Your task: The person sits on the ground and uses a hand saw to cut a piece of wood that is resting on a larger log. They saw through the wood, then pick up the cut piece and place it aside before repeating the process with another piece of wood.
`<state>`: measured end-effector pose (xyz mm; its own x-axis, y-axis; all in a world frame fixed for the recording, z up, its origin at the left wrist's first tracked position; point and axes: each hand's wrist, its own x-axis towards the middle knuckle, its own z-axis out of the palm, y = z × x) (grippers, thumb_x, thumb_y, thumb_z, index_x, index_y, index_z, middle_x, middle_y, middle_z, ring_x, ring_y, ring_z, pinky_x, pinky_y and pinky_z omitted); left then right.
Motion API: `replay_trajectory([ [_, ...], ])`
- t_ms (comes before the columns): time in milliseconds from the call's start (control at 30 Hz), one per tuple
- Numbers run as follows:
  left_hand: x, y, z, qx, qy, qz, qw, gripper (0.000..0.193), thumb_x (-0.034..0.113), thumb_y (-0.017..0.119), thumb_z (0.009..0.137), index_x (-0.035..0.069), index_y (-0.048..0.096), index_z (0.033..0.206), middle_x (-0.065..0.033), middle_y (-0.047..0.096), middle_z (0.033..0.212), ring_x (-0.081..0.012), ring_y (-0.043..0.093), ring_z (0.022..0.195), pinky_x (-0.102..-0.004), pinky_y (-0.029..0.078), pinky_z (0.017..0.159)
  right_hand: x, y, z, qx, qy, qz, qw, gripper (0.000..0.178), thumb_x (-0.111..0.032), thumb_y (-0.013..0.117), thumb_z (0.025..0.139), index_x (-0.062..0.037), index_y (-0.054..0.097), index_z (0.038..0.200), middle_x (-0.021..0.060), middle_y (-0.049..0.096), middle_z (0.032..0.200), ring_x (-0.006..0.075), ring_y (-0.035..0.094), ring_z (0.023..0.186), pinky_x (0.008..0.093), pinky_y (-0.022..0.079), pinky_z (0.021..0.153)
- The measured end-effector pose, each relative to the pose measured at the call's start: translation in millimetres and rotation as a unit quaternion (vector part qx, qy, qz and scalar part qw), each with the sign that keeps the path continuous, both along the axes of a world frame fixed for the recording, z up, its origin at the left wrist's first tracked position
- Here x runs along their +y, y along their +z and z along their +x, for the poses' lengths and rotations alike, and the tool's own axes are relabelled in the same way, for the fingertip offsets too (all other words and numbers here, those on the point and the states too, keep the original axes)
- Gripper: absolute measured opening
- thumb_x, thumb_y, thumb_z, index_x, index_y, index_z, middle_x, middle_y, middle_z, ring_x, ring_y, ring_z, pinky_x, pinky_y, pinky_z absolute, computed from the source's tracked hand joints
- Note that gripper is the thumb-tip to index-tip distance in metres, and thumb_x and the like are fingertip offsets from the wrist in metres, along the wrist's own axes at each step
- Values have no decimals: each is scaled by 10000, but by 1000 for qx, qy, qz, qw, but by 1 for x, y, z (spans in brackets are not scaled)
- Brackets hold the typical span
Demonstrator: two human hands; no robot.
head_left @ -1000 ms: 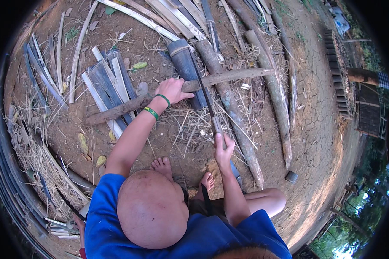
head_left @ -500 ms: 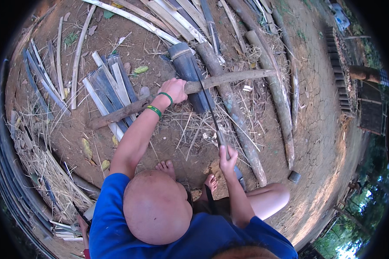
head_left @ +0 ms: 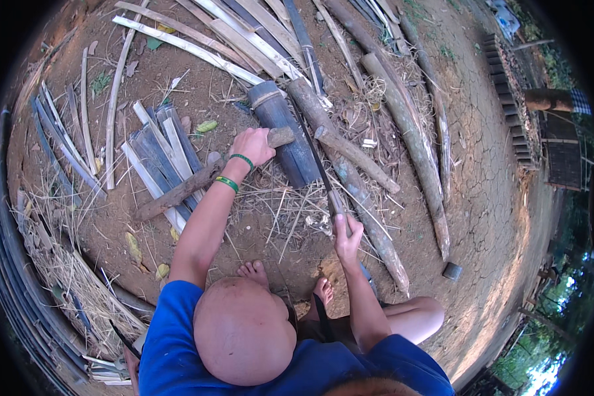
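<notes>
My left hand [head_left: 252, 146] is closed around a brown branch [head_left: 178, 195], whose cut end lies across a thick dark bamboo section [head_left: 280, 119]. My right hand [head_left: 348, 239] grips the handle of a handsaw [head_left: 320, 168]. Its long, thin, dark blade points away from me along the bamboo's right side; the teeth are too fine to make out. The separate cut-off branch piece [head_left: 360, 160] rests to the right of the blade, over a longer log [head_left: 340, 145]. Two bracelets circle my left wrist.
Split bamboo strips [head_left: 155, 155] lie at left, with more slats [head_left: 244, 49] at the far side. Long poles [head_left: 412, 129] stretch along the right, near a small dark block [head_left: 451, 271]. Dry straw [head_left: 297, 214] covers ground before my bare feet. Dark bamboo poles [head_left: 26, 290] line the left edge.
The branch has come apart at the blade; its right piece has dropped onto the log, angled toward me. My left hand has shifted slightly left and down with the remaining length.
</notes>
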<state>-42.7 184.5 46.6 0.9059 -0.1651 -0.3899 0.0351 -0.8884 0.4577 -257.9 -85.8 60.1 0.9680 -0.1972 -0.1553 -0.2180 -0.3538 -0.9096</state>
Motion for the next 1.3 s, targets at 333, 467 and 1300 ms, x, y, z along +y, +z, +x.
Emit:
replay_trajectory([
  [333,1,1,19,-379,70,49,922,619,349,794,806,60,577,1309,-190,575,1247,-391,540,1176,-479,433,1019,-34,16,-16,-126,-84,-139,979,231,-175,614,920,8,554,794,143,492,574,321,492,483,417,373,514],
  [467,-53,0,12,-376,-24,-107,920,516,268,775,817,63,603,1257,-172,601,1158,-377,560,1115,-483,435,986,-76,3,-21,-140,-98,-290,942,193,-145,637,911,7,545,835,188,522,667,392,537,603,474,410,597],
  [1300,103,45,-60,-195,253,68,945,600,323,673,887,-13,507,1356,-342,637,1200,-467,615,1155,-476,461,1011,-135,-70,202,-6,156,-487,859,625,-157,740,856,-165,477,1423,135,525,1383,331,523,1273,461,484,1054],
])
